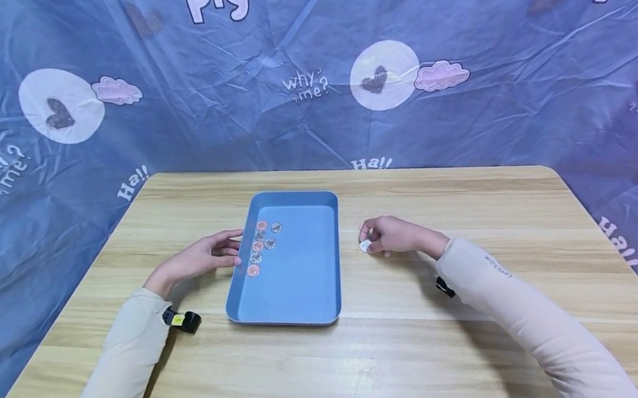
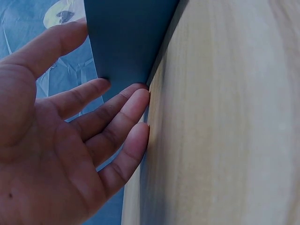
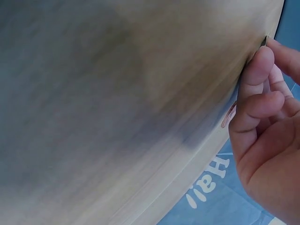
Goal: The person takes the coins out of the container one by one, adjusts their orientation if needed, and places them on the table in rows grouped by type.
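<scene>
A blue tray (image 1: 292, 299) lies on the table with several copper and silver coins along its left side, among them a copper coin (image 1: 254, 271) and a silver coin (image 1: 276, 227). My left hand (image 1: 206, 257) is at the tray's left side; in the left wrist view its relaxed fingertips (image 2: 137, 101) touch the outer wall. To the right of the tray, my right hand (image 1: 393, 235) pinches a silver coin (image 1: 364, 246) between thumb and fingers, close over the table. The right wrist view shows a copper coin (image 3: 228, 116) behind the fingers, partly hidden.
The wooden table (image 1: 423, 375) extends around the tray on all sides. A blue printed cloth (image 1: 280, 125) hangs behind the table's far edge and down its sides. Black straps with a camera (image 1: 183, 320) sit at both wrists.
</scene>
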Action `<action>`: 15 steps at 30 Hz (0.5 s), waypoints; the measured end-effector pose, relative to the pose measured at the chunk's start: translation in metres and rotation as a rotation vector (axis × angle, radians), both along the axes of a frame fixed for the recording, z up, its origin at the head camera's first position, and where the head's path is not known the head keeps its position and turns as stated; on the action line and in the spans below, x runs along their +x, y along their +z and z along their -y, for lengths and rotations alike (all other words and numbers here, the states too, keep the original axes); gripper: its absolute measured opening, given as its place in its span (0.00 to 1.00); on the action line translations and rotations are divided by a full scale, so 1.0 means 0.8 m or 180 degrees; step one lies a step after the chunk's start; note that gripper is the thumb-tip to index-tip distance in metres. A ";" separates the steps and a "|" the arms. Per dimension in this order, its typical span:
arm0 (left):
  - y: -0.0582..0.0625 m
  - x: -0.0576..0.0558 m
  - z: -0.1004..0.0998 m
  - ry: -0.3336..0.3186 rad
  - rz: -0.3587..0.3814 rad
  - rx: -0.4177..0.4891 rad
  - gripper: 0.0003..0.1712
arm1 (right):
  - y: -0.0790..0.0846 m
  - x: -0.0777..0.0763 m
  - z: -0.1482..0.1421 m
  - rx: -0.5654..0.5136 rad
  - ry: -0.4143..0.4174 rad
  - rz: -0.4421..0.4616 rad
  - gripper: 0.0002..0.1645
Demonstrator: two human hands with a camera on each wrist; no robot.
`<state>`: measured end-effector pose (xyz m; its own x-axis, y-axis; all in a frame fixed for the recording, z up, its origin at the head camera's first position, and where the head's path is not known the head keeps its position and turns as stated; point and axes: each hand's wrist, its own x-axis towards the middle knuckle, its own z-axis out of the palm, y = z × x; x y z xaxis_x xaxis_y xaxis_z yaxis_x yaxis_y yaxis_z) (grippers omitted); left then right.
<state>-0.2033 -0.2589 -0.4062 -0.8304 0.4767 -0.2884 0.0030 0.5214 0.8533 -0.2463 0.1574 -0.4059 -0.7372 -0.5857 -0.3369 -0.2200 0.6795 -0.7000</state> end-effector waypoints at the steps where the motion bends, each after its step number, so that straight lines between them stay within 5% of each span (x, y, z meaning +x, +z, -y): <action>1: 0.000 0.000 0.000 0.0003 -0.0002 -0.0008 0.45 | 0.000 0.000 0.000 0.0009 -0.0005 0.0000 0.10; 15: 0.001 0.000 0.000 -0.0034 -0.0065 -0.0037 0.44 | -0.001 0.002 -0.003 0.0035 -0.0068 0.0009 0.10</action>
<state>-0.2031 -0.2588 -0.4057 -0.8311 0.4822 -0.2770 0.0260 0.5312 0.8468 -0.2451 0.1598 -0.4068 -0.7486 -0.5660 -0.3453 -0.2034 0.6917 -0.6930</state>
